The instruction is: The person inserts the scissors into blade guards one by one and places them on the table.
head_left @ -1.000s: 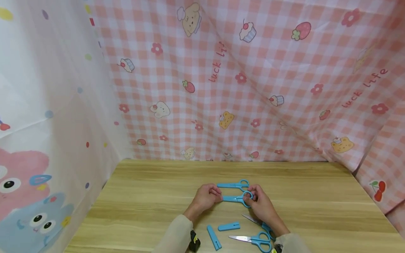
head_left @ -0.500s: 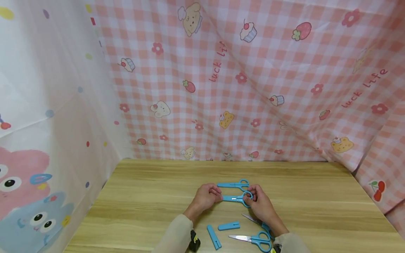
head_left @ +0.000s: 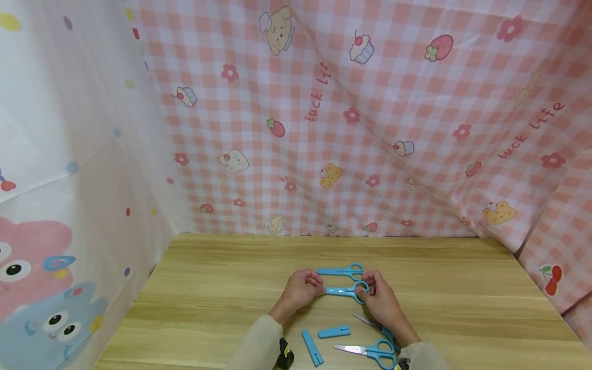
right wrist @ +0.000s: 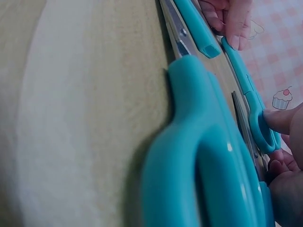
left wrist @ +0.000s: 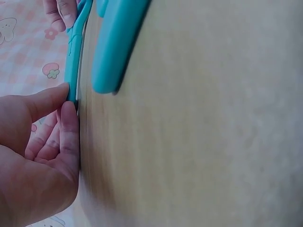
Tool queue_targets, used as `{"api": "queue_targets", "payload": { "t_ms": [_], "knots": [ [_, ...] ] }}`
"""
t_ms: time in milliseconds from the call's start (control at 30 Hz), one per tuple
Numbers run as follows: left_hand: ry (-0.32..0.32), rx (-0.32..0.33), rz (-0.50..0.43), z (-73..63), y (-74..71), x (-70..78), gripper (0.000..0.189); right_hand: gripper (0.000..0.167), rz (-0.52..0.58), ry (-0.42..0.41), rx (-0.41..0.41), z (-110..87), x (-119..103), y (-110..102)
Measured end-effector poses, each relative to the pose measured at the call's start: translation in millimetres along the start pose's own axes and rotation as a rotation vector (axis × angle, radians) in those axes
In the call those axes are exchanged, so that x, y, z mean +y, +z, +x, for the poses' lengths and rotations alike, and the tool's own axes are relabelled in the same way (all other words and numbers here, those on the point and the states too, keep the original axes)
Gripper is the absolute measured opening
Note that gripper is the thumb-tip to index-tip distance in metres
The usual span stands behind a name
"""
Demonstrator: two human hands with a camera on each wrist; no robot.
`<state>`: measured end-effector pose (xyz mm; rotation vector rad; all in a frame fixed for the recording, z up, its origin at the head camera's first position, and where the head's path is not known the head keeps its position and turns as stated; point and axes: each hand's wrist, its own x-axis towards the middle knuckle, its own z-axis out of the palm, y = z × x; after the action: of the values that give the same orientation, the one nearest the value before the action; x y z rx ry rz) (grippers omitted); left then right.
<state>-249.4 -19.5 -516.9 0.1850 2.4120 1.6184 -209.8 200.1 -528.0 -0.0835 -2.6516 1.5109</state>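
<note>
A pair of blue scissors [head_left: 339, 291] with a blue cover over its blades lies between the two hands in the head view. My left hand [head_left: 302, 289] pinches the covered tip between thumb and fingers, as the left wrist view shows up close. At the other end my right hand [head_left: 381, 300] holds the finger loops, its thumb against one loop [right wrist: 259, 125]. Just beyond lies a second pair of covered blue scissors [head_left: 337, 271], parallel to the first. Bare-bladed scissors [head_left: 381, 352] rest nearer the body, and another uncovered pair [head_left: 370, 322] is partly hidden under my right wrist.
Two loose blue blade covers lie on the wooden table [head_left: 208, 298]: one cover [head_left: 334, 331] sideways, the other cover [head_left: 312, 348] slanted beside my left sleeve. A pink checked cloth [head_left: 300, 154] hangs behind the table, and a white printed cloth [head_left: 92, 154] at the left.
</note>
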Motion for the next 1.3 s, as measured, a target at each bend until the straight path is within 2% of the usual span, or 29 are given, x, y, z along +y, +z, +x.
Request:
{"api": "queue_targets", "payload": {
  "t_ms": [367,833,1300],
  "knots": [
    [-0.003,0.005,-0.032,-2.1,0.2,1.6,0.014,0.028,0.009,0.003,0.0,-0.5,-0.7,0.3],
    [-0.005,0.025,-0.013,1.7,1.3,-2.2,0.014,0.028,-0.008,0.017,0.004,1.5,-0.3,1.4],
    [0.018,0.033,-0.025,-1.4,1.3,0.1,0.016,0.028,-0.023,0.011,0.012,0.9,-1.6,1.3]
  ]
}}
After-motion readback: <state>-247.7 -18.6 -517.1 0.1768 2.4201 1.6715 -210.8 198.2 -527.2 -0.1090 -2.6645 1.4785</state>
